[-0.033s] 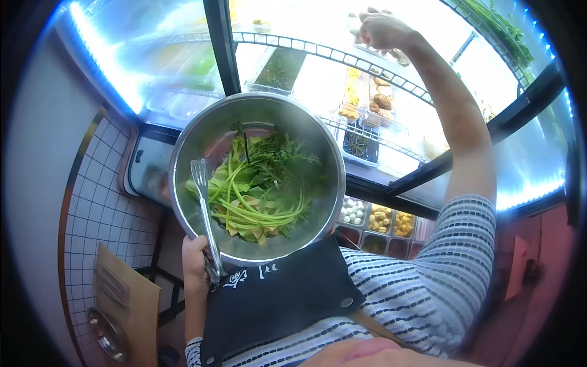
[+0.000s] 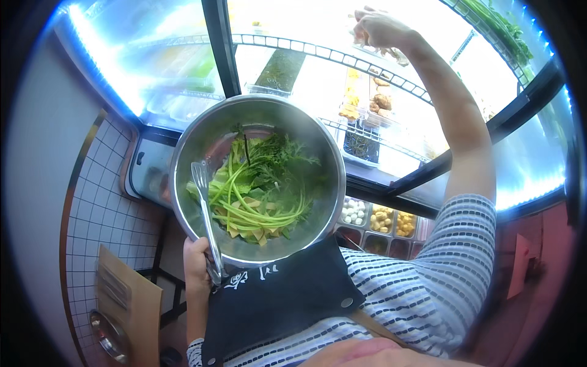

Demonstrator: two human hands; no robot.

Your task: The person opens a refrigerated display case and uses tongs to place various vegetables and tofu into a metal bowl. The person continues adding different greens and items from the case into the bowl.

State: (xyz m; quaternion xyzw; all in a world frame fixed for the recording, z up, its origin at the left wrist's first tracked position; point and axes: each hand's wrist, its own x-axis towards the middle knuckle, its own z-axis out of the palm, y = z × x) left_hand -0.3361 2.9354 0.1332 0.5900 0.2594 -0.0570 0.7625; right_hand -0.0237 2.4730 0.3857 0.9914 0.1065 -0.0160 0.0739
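Observation:
My left hand [image 2: 196, 255] grips the near left rim of a large steel bowl [image 2: 331, 177], held at my waist. Leafy greens [image 2: 275, 153], long green stalks [image 2: 244, 211] and flat tan pieces [image 2: 263, 233] lie inside. Steel tongs [image 2: 211, 232] lean across the rim, their handle beside my left hand; whether the fingers also press on it I cannot tell. My right hand [image 2: 380, 30] reaches into the lit display fridge above a wire shelf [image 2: 330, 53]. Its fingers are bent and closed over something pale, mostly hidden and washed out by glare.
Lower in the fridge are a tray of brown round pieces [image 2: 382, 101] and a dark tray [image 2: 361, 144]. A dark frame bar [image 2: 221, 46] stands behind the bowl. Steel bins of white balls [image 2: 353, 211] are below. A wooden board [image 2: 137, 293] and metal bowl [image 2: 109, 335] are at left.
My right hand has shifted very slightly left inside the fridge. The bowl and my left hand look almost the same.

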